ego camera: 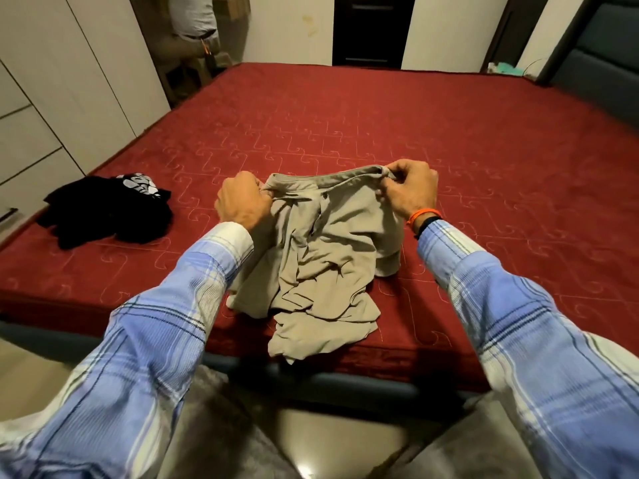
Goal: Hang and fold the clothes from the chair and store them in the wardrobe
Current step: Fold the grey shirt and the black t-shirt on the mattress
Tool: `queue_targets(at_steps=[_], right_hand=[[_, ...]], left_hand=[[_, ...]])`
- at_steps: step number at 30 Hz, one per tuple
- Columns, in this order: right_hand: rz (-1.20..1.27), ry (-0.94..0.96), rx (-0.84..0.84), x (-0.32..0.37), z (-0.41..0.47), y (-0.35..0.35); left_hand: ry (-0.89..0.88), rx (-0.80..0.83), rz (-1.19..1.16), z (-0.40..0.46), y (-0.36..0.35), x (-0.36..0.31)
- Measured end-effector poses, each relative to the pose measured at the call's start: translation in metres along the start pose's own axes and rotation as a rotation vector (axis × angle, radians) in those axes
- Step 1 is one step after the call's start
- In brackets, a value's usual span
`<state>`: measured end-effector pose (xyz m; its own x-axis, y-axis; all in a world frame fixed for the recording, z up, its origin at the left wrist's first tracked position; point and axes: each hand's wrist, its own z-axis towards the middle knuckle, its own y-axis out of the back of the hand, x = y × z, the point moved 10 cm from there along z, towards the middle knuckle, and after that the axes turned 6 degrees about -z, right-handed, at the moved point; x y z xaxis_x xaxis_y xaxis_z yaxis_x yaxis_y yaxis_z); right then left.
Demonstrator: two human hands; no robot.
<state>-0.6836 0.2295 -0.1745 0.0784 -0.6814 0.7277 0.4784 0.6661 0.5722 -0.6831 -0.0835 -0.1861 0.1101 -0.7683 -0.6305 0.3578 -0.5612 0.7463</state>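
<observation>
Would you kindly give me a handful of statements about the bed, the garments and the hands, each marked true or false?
1. Both hands grip the beige shirt near its collar. True: left hand, right hand.
2. The beige shirt lies neatly folded. False: it is crumpled, its lower part bunched at the near edge of the bed.
3. A black garment lies on the red mattress, to the left of the shirt. True.
4. The black garment touches the beige shirt. False: bare mattress shows between them.
5. The right wrist bears an orange band. True.
6. The sleeves are plain red. False: they are blue and white checked.
</observation>
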Motion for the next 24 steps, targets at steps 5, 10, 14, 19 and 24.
queue_targets(at_steps=[5,10,14,19,24], right_hand=[[0.067,-0.08,-0.084,-0.003,0.014,0.024],[-0.076,-0.021,-0.102,0.004,0.036,0.065],[-0.107,0.018,-0.181,0.012,0.056,0.108],[-0.131,0.044,-0.312,0.022,0.082,0.162],[-0.201,0.064,-0.364,0.018,0.108,0.188]], left_hand=[[-0.023,-0.058,-0.071,0.016,0.011,-0.023],[-0.134,-0.025,-0.28,0.04,0.018,-0.072],[-0.27,-0.014,-0.305,0.051,0.025,-0.121],[-0.388,0.004,-0.315,0.062,0.023,-0.175],[-0.464,-0.044,-0.314,0.069,0.016,-0.217]])
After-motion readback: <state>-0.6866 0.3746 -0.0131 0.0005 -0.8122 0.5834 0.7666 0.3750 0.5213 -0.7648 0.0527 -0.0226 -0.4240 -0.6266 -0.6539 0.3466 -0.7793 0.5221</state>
